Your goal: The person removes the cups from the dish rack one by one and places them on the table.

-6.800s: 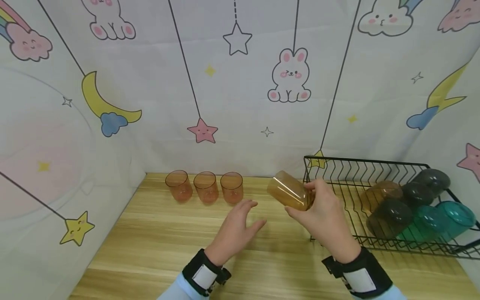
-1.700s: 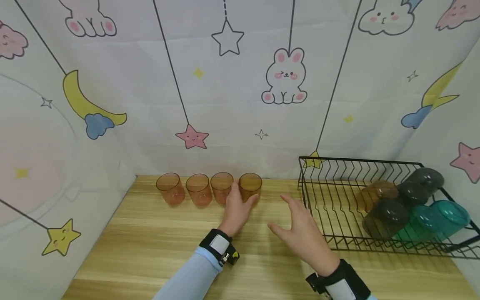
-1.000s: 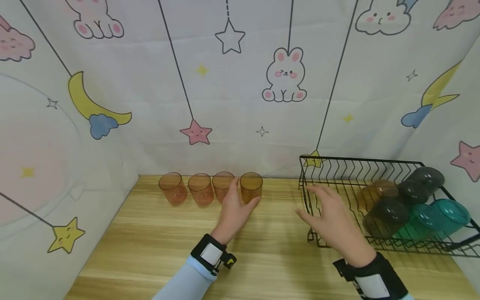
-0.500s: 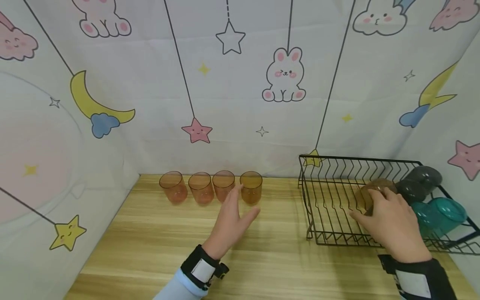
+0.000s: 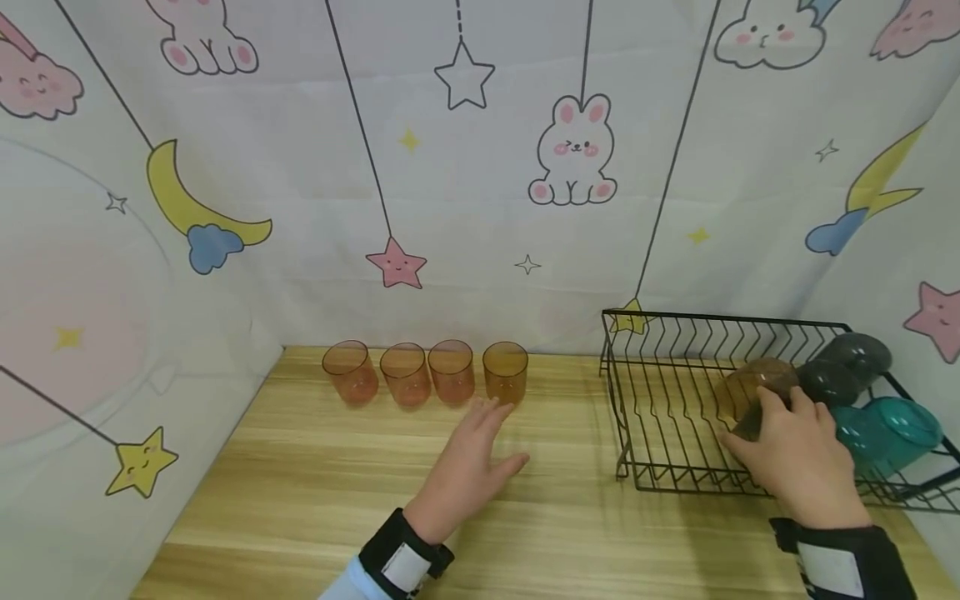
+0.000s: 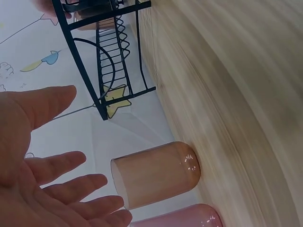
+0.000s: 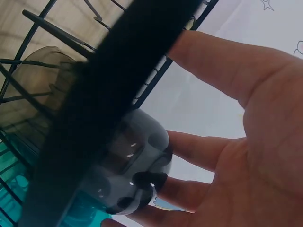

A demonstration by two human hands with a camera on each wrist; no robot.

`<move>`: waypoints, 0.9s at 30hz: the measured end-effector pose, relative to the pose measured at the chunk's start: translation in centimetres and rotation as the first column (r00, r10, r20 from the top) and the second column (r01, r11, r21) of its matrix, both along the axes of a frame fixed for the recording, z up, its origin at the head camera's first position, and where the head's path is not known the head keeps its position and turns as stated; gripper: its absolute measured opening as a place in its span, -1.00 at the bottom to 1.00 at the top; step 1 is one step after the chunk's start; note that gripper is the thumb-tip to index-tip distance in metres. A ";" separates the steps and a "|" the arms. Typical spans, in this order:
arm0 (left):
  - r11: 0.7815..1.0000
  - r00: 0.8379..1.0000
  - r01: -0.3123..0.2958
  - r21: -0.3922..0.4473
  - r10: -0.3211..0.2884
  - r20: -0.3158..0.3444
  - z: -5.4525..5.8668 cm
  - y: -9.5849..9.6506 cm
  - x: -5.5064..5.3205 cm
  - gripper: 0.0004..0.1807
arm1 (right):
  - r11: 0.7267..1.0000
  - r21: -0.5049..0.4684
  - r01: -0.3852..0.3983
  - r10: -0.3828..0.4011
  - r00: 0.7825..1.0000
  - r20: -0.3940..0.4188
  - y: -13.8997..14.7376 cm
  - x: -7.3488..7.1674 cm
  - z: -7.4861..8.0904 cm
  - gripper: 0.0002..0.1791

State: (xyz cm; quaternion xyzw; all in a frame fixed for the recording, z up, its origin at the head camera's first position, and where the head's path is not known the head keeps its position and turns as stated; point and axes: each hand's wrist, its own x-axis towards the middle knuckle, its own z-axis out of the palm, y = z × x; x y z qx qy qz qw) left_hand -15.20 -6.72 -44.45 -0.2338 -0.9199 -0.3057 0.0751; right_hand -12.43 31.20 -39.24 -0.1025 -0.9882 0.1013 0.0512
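Note:
In the head view, my right hand (image 5: 801,457) reaches into the black wire rack (image 5: 720,316) and grips a dark grey cup (image 5: 747,427), mostly covered by the hand. The right wrist view shows several fingers bent against the grey cup (image 7: 139,163); a black bar hides the thumb's tip. My left hand (image 5: 467,471) hovers over the table with fingers loosely spread and nothing in them. Just beyond its fingertips stands an upright amber cup (image 5: 506,371), the right end of a row whose other members are pinkish cups (image 5: 406,375).
Beside the right hand the rack holds a brown cup (image 5: 738,385), more dark grey cups (image 5: 858,357) and teal cups (image 5: 896,437). The wooden table (image 5: 315,500) meets a white patterned cloth wall (image 5: 480,217) just behind the row.
The amber cup, earlier in my right hand, now stands in the row. My left hand has drawn back from it. My right hand has moved right, into the rack, onto the grey cup.

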 end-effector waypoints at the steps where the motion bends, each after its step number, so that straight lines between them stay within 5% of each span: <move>1: 1.000 1.000 0.008 -0.003 -0.008 -0.001 0.0 0.1 0.1 -0.26 | 1.000 -0.005 0.001 -0.001 1.000 0.005 0.1 0.0 0.0 0.06; 19: 0.998 0.998 0.063 0.022 -0.062 -0.019 0.5 0.5 0.8 -0.29 | 0.998 -0.016 -0.055 0.054 0.995 -0.083 -0.6 -0.7 0.2 -0.14; 27: 0.998 0.998 0.062 0.014 -0.062 -0.024 0.5 0.4 0.8 -0.30 | 0.988 -0.076 -0.135 0.133 0.991 -0.021 -0.9 -1.3 0.4 -0.07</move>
